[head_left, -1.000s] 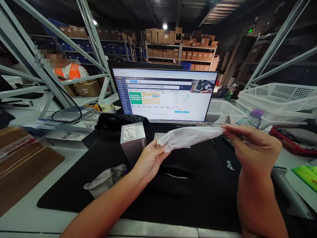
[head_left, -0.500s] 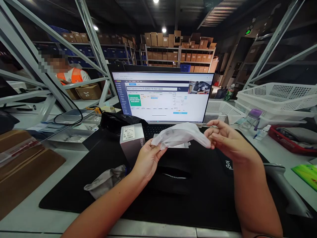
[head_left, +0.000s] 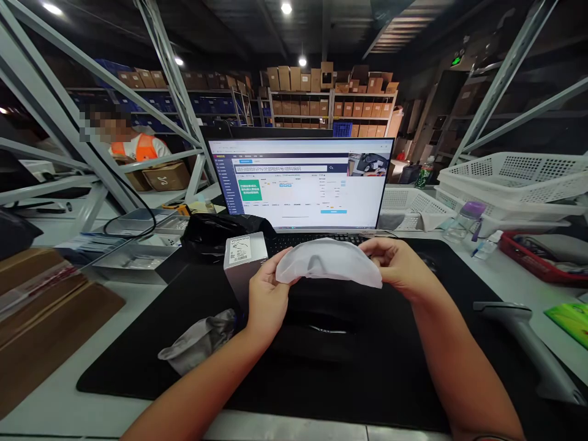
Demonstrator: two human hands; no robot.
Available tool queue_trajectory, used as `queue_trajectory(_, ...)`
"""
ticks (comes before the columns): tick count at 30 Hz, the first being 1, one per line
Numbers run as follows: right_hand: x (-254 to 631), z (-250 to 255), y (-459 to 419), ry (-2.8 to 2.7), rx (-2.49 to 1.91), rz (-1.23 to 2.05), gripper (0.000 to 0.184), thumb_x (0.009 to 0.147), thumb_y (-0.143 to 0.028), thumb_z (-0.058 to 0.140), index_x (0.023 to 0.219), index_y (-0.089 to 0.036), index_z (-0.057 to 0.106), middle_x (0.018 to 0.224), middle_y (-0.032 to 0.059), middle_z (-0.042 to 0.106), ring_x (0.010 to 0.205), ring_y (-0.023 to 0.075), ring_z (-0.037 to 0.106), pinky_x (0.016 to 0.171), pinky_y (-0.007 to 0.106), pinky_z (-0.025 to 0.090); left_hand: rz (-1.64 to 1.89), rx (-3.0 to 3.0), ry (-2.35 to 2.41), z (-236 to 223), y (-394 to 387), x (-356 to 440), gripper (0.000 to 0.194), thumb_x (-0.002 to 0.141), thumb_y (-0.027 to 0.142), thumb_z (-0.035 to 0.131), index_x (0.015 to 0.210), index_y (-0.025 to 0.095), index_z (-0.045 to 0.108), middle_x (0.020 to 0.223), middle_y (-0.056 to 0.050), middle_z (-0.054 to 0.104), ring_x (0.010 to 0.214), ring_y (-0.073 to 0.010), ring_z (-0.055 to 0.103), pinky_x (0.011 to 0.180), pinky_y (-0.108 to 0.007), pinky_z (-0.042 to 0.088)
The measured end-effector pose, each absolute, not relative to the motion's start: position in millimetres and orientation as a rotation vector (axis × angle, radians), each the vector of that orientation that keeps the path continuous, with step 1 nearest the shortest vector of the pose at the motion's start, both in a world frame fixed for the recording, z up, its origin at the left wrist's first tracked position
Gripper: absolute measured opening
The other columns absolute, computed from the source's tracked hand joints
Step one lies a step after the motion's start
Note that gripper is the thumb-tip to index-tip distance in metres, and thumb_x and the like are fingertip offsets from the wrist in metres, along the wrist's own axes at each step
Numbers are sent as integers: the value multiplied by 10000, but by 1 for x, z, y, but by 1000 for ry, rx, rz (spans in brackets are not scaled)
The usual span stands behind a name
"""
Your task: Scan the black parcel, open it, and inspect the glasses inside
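Note:
Both my hands hold a thin white translucent bag [head_left: 328, 262] above the black desk mat [head_left: 367, 361], in front of the keyboard [head_left: 312, 240]. My left hand [head_left: 266, 300] pinches its left end, fingers closed. My right hand [head_left: 397, 266] grips its right end, fingers curled. A dark curved shape shows through the bag. A small grey box with a barcode label [head_left: 243, 254] stands upright just left of my left hand. A crumpled grey bag [head_left: 197, 340] lies on the mat by my left forearm. A black case [head_left: 321, 324] rests on the mat under the white bag.
A monitor [head_left: 301, 184] stands behind the keyboard. White baskets [head_left: 509, 177] are stacked at right, with a purple-capped bottle [head_left: 463, 220] and a red tray [head_left: 542, 257]. A scanner [head_left: 523, 343] lies at right. Cardboard [head_left: 41, 318] sits at left. A person in an orange vest [head_left: 133, 147] works behind the racking.
My right hand has moved left toward my left hand, so the stretched white bag now bunches into an arch. Both hands have dropped lower, closer to the mat.

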State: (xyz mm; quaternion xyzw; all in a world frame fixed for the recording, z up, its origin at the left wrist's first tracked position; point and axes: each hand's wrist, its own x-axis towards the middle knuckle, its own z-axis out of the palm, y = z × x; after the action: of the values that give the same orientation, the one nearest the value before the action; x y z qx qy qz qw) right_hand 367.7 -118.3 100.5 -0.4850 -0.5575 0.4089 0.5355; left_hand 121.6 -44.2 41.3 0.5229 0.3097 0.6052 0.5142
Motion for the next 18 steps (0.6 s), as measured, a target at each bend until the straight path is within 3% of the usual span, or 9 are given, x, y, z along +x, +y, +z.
queue_trajectory(3, 361, 101, -119, -1405, -1184, 749, 318, 655, -161, 801, 970, -199, 789, 732, 8, 687, 567, 94, 528, 506, 194, 402, 1525, 1387, 785, 40, -42, 119, 441, 721, 221, 799, 1158, 211, 745, 1201, -55, 736, 1115, -230, 691, 951, -328, 591)
queue_trajectory(7, 356, 103, -119, -1486, -1149, 423, 360, 687, -171, 804, 1037, -255, 794, 982, 23, 749, 839, 163, 665, 641, 218, 499, 1519, 1490, 822, 45, -42, 113, 405, 724, 245, 815, 1121, 191, 752, 1098, -48, 766, 1016, -211, 721, 939, -311, 589)
queue_trajectory(13, 359, 95, -112, -1463, -1087, 686, 412, 690, -176, 851, 1084, -267, 776, 984, 21, 749, 861, 166, 696, 721, 225, 547, 1418, 1509, 806, 45, -47, 104, 367, 714, 232, 824, 1073, 187, 762, 1039, -39, 779, 926, -175, 736, 822, -231, 600)
queue_trajectory(18, 358, 87, -103, -1230, -1040, 940, 418, 640, -254, 927, 1032, -238, 781, 983, 45, 757, 873, 183, 713, 747, 233, 587, 1232, 1414, 788, 34, -56, 96, 309, 614, 138, 864, 908, 168, 772, 817, -12, 771, 724, -150, 729, 682, -191, 596)
